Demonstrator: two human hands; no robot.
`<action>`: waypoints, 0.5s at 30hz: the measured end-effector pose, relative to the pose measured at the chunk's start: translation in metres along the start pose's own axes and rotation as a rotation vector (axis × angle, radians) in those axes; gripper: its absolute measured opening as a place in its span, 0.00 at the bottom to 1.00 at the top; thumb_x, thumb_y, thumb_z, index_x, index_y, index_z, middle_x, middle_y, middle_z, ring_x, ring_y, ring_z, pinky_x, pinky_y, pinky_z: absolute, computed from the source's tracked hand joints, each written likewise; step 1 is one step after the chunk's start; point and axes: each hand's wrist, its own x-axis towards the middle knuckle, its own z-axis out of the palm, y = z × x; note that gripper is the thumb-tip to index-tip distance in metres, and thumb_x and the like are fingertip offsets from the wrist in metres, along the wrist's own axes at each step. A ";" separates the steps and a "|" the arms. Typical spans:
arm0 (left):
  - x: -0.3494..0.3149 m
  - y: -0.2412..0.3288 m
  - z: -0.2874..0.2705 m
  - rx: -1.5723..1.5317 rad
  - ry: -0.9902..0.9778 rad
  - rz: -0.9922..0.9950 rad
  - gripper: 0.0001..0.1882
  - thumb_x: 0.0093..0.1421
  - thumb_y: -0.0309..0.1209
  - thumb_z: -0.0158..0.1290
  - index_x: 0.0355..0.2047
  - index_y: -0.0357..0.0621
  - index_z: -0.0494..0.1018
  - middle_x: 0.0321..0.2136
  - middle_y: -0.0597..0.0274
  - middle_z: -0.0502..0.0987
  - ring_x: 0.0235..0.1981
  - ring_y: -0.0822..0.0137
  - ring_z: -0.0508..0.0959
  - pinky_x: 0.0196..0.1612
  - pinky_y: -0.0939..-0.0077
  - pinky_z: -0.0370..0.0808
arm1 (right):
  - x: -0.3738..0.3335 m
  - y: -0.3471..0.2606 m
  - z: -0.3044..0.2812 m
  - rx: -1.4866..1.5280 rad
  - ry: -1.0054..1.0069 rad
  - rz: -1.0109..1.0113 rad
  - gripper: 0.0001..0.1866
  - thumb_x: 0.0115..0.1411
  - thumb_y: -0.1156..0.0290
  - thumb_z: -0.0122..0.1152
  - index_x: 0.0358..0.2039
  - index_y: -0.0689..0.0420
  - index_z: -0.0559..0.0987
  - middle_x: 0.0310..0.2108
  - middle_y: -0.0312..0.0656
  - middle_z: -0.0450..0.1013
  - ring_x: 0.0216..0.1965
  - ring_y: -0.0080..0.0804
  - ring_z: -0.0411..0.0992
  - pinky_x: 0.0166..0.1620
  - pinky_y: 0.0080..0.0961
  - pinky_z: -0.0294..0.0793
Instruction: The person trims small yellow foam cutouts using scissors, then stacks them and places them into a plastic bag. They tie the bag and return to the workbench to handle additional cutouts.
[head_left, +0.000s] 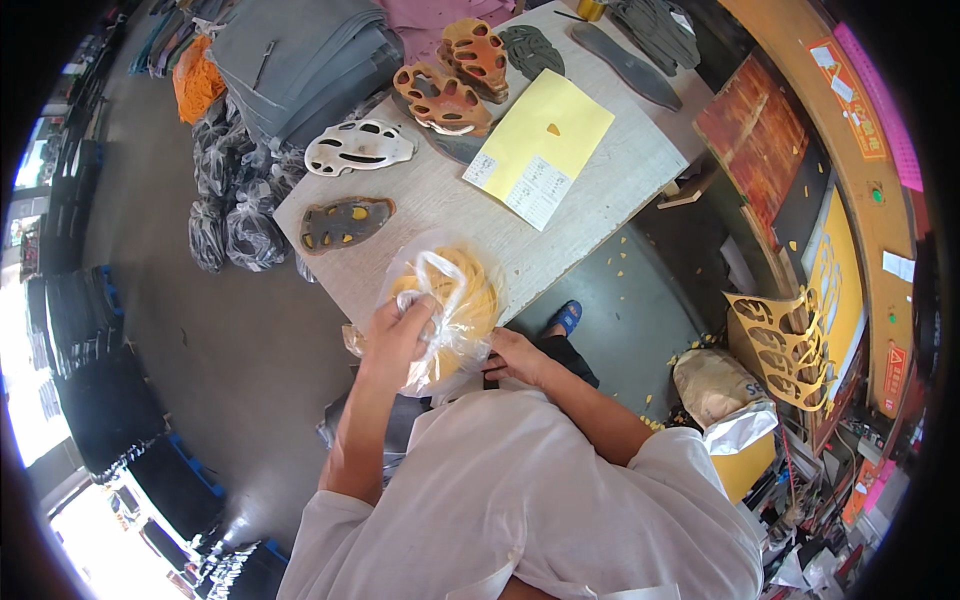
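A clear plastic bag [462,325] of yellow, curved flat pieces stands at the table's near edge. My left hand [402,335] is closed round the gathered top of the bag, and a white twisted strip of plastic loops up above the fist. At the bag's lower right side, my right hand [513,357] has its fingers curled in against the plastic. The bag partly hides those fingertips. Left of the bag on the table lies a dark sole-shaped piece [335,225] with yellow showing through its slots.
The table [620,180] holds a white slotted piece [360,147], stacked orange-brown slotted pieces [440,98], a yellow printed sheet [545,145] and a grey sole [627,66]. Black plastic bags [255,235] sit at left. A paper sack [715,385] and yellow cut-out sheet [785,345] stand at right.
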 end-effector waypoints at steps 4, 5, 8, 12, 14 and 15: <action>-0.031 -0.009 0.010 -0.270 0.107 0.007 0.09 0.68 0.36 0.52 0.35 0.44 0.73 0.21 0.71 0.68 0.19 0.78 0.65 0.20 0.81 0.59 | 0.011 0.015 0.003 0.000 0.097 0.046 0.33 0.72 0.41 0.49 0.69 0.46 0.59 0.66 0.42 0.64 0.60 0.45 0.71 0.54 0.54 0.76; -0.036 -0.009 0.010 -0.348 0.075 0.013 0.09 0.68 0.35 0.52 0.37 0.43 0.74 0.22 0.71 0.69 0.20 0.77 0.67 0.22 0.81 0.61 | 0.013 0.018 0.004 0.047 0.081 0.021 0.36 0.71 0.41 0.51 0.70 0.47 0.57 0.67 0.43 0.62 0.62 0.48 0.69 0.56 0.58 0.73; -0.043 -0.006 0.006 -0.015 0.027 0.379 0.10 0.68 0.35 0.50 0.40 0.42 0.73 0.26 0.67 0.72 0.25 0.74 0.71 0.25 0.80 0.65 | 0.021 0.015 0.011 0.169 0.059 -0.069 0.41 0.70 0.39 0.52 0.73 0.45 0.52 0.69 0.46 0.58 0.66 0.53 0.64 0.60 0.67 0.66; -0.033 0.011 0.002 0.492 0.219 1.077 0.12 0.69 0.38 0.48 0.38 0.42 0.73 0.26 0.66 0.71 0.24 0.77 0.67 0.22 0.81 0.60 | 0.026 -0.020 0.027 0.273 0.077 -0.229 0.39 0.71 0.37 0.47 0.74 0.41 0.51 0.70 0.43 0.57 0.68 0.50 0.61 0.61 0.70 0.62; -0.033 0.022 0.001 -0.437 -0.145 0.357 0.13 0.70 0.39 0.47 0.39 0.42 0.72 0.26 0.66 0.70 0.23 0.77 0.65 0.23 0.81 0.60 | 0.022 -0.044 0.037 0.245 0.116 -0.311 0.39 0.71 0.37 0.47 0.74 0.42 0.52 0.69 0.42 0.59 0.66 0.47 0.62 0.59 0.65 0.64; -0.029 0.031 0.001 -0.149 -0.069 0.571 0.13 0.71 0.39 0.46 0.38 0.42 0.72 0.25 0.67 0.68 0.22 0.77 0.64 0.22 0.82 0.59 | 0.019 -0.057 0.043 0.196 0.158 -0.344 0.39 0.71 0.37 0.47 0.73 0.43 0.54 0.67 0.41 0.61 0.64 0.44 0.64 0.57 0.60 0.68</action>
